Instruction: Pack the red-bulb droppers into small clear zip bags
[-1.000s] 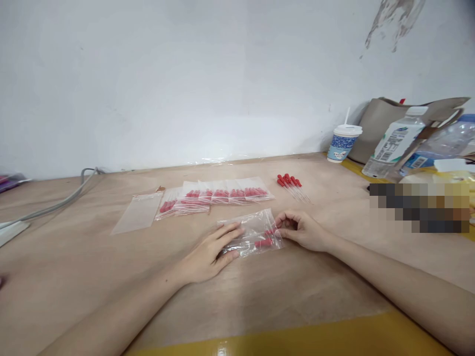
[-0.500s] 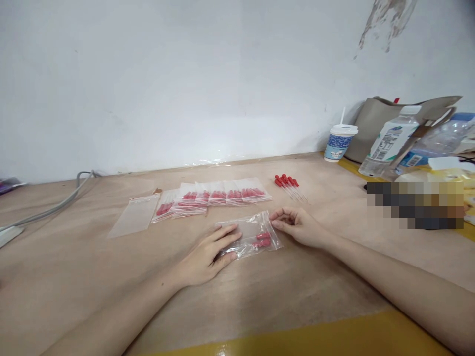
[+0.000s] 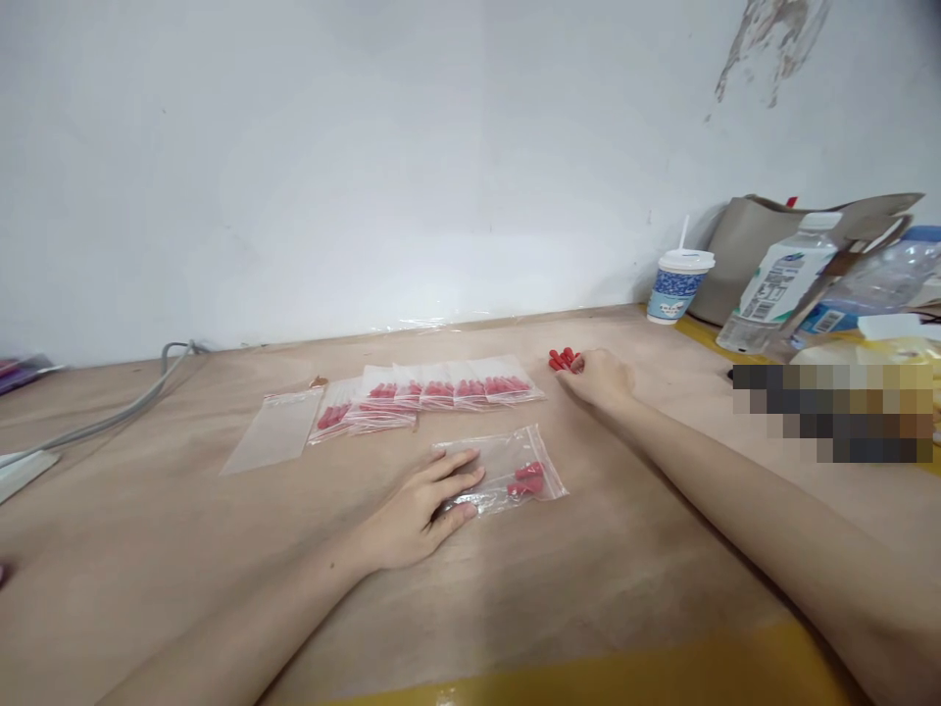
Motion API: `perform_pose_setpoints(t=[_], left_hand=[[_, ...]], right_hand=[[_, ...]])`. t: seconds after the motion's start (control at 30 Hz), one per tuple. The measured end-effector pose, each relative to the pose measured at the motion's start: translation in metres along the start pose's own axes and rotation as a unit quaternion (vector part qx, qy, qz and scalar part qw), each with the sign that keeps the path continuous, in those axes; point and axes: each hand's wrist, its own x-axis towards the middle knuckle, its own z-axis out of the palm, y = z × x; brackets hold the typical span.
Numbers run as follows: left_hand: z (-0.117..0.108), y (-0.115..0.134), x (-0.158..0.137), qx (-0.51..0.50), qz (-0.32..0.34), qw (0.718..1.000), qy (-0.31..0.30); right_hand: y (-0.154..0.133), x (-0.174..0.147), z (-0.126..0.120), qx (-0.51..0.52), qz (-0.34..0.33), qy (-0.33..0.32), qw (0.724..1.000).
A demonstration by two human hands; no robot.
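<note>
Spread over a clear zip bag (image 3: 494,461), my left hand (image 3: 426,505) lies with its fingers apart, pressing the bag to the table. Inside the bag, near its zip end at the right, are a few red bulb-like ends (image 3: 530,471). My right hand (image 3: 599,378) is farther back, fingers closed on one of several red-tipped thin sticks (image 3: 559,359). Their stems are hidden behind that hand. A row of filled clear bags (image 3: 456,382) with red ends inside overlaps behind the left hand. To their left lies a flat bag (image 3: 273,431) with nothing visible in it.
At the right back stand a paper cup (image 3: 677,286) with a straw, a plastic bottle (image 3: 775,284) and a grey bag (image 3: 724,245). A grey cable (image 3: 139,397) runs along the left side. Yellow tape (image 3: 559,677) covers the table's front edge.
My right hand has left the zip end of the bag and moved back to the red-tipped sticks, closing on one. My left hand stays on the bag.
</note>
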Motion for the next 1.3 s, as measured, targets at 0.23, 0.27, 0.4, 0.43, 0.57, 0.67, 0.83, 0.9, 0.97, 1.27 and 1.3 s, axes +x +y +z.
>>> perform_pose_setpoints(t=[0.23, 0.27, 0.4, 0.43, 0.57, 0.67, 0.83, 0.9, 0.97, 1.27, 1.3], left_hand=[[-0.001, 0.001, 0.000, -0.004, 0.003, 1.000, 0.007], [-0.001, 0.001, 0.000, -0.005, 0.003, 1.000, 0.009], [-0.001, 0.001, -0.001, -0.009, 0.009, 1.000, 0.014], [-0.001, 0.001, -0.001, -0.009, 0.009, 1.000, 0.014], [-0.002, 0.002, 0.000, -0.003, 0.004, 1.000, 0.008], [-0.003, 0.003, 0.000, -0.001, 0.000, 1.000, 0.004], [-0.003, 0.003, 0.000, -0.007, 0.003, 1.000, 0.016], [-0.003, 0.003, -0.001, -0.008, 0.000, 1.000, 0.014], [-0.004, 0.004, -0.001, -0.003, -0.002, 1.000, 0.011], [-0.005, 0.004, 0.000, 0.011, -0.003, 1.000, 0.007], [-0.004, 0.004, 0.000, 0.010, -0.003, 1.000, 0.007]], right_hand=[[-0.016, 0.007, 0.005, -0.054, 0.043, -0.023, 0.997], [-0.017, 0.006, 0.003, -0.046, 0.040, -0.023, 0.998], [-0.016, -0.011, -0.005, 0.139, -0.020, -0.013, 0.990], [-0.014, -0.019, -0.007, 0.219, -0.043, -0.011, 0.975], [-0.008, -0.060, -0.014, 0.472, -0.061, -0.035, 0.879], [-0.008, -0.086, -0.018, 0.541, -0.009, -0.067, 0.838], [-0.015, -0.102, -0.016, 0.585, 0.064, -0.136, 0.797], [-0.017, -0.104, -0.014, 0.606, 0.079, -0.174, 0.772], [-0.016, -0.105, -0.013, 0.607, 0.066, -0.215, 0.763], [-0.003, -0.098, -0.024, 0.452, -0.106, -0.347, 0.815], [-0.004, -0.098, -0.025, 0.455, -0.105, -0.352, 0.811]])
